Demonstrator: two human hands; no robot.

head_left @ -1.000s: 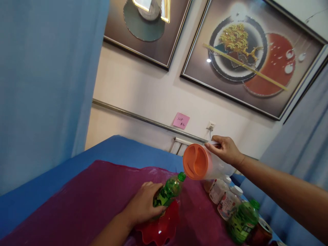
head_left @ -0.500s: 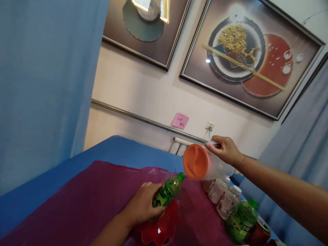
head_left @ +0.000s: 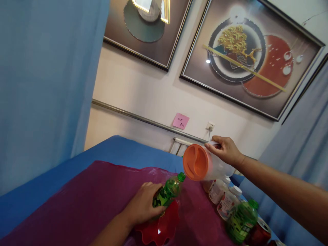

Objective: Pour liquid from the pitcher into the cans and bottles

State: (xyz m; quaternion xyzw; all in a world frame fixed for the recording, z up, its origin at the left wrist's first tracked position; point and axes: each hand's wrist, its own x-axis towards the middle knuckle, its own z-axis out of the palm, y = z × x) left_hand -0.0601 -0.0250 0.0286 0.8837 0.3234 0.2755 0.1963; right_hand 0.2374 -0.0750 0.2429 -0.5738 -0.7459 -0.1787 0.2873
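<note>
My left hand (head_left: pixel 146 205) is wrapped round a green bottle (head_left: pixel 167 191), which leans to the right over a red scalloped bowl (head_left: pixel 160 230). The bottle's green cap end points up and right. Higher up on the right, my right hand (head_left: pixel 225 149) grips the handle of a clear pitcher (head_left: pixel 216 168) tipped on its side. Its orange lid (head_left: pixel 195 162) faces left, just above the bottle's neck and apart from it. No stream of liquid can be made out between them.
On the right of the dark red cloth (head_left: pixel 77 198) stand white-capped bottles (head_left: pixel 228 205), a larger green bottle (head_left: pixel 242 220) and a red can (head_left: pixel 260 232). The cloth lies on a blue-covered table (head_left: pixel 123 147). Behind are a metal rail (head_left: pixel 143 119) and blue curtains (head_left: pixel 48 85).
</note>
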